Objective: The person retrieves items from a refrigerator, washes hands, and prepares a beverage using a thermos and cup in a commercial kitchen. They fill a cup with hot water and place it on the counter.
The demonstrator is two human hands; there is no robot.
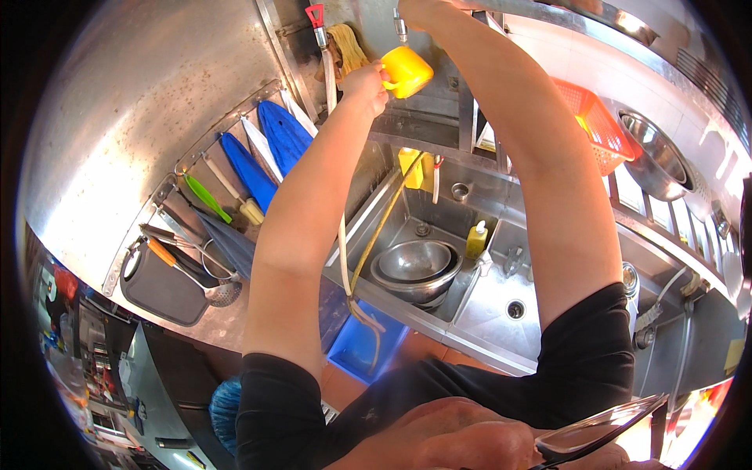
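Observation:
A yellow plastic cup (409, 73) is in my left hand (367, 87), held by its handle and tilted under a metal tap spout (400, 28). My right hand (426, 12) is raised at the top edge of the view, close above that spout; its fingers are mostly cut off, so what they touch is hidden. Just left of the cup hangs a yellow cloth (348, 47), beside a hose with a red-handled valve (315, 16). Below my arms, nested steel bowls (416, 262) sit in the left sink basin.
A pump bottle (477, 239) stands beside the bowls. Blue cloths (284, 132), a slotted ladle (223, 292) and a black cutting board (161, 288) hang at left. An orange plastic basket (594, 126) and steel bowls (655, 153) rest on the right shelf. A blue bin (367, 343) stands below the sink.

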